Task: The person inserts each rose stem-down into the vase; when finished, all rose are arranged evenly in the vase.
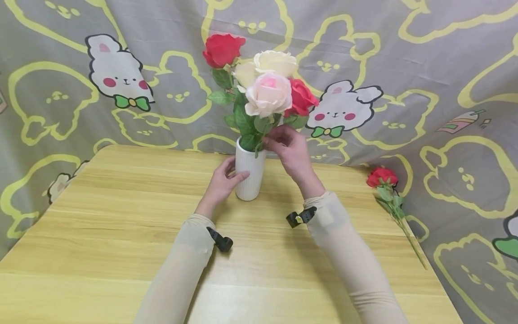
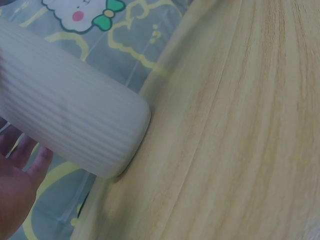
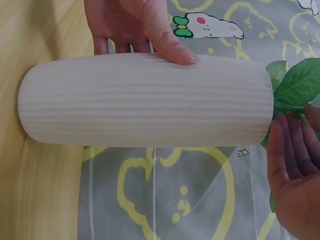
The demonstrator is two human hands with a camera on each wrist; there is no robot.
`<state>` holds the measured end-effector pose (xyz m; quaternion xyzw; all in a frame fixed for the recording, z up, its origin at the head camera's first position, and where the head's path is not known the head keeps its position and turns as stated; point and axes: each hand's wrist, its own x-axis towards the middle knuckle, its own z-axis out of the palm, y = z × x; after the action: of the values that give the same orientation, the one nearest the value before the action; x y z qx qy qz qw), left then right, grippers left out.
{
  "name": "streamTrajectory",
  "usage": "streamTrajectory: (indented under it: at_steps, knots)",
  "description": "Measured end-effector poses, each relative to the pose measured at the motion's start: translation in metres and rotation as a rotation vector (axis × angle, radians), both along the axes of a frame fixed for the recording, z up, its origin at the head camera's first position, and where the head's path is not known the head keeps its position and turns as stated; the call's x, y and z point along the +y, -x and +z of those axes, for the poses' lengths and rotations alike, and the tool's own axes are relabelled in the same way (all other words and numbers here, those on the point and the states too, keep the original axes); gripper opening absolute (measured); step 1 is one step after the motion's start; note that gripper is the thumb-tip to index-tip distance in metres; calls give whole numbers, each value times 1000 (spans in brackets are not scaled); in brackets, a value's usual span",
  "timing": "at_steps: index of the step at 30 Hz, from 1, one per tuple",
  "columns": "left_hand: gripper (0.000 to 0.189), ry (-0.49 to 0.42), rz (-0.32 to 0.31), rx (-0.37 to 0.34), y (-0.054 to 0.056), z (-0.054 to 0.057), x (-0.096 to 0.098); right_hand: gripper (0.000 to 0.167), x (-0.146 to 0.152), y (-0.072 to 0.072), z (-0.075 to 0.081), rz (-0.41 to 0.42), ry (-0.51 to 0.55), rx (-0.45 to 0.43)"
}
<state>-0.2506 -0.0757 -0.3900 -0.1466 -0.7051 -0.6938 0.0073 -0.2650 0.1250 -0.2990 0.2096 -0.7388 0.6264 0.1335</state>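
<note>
A white ribbed vase stands upright on the table, holding several artificial roses. My left hand holds the vase from the left; its thumb lies on the front and its fingers go behind, as the right wrist view shows. At the vase's mouth, my right hand pinches a green stem among the leaves; which flower it belongs to is hidden. Above the hands are a pale pink rose, cream roses, a red rose at left and another red rose at right.
A loose red rose with a long stem lies along the right edge of the wooden table. Behind and to the sides hangs a grey curtain printed with cartoon rabbits, close to the table's far edge.
</note>
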Motion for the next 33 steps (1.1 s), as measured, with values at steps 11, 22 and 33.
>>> streamTrajectory:
  at_steps: [11, 22, 33]
  knots:
    - [64, 11, 7, -10, 0, 1, 1, 19, 3, 0, -4, 40, 31, -13]
    - [61, 21, -5, -1, 0, 2, 2, 22, 21, -5, -5, 19, -17, 1]
    - [61, -1, -16, -9, -1, 2, 2, 20, 18, -31, 19, 0, -71, -25]
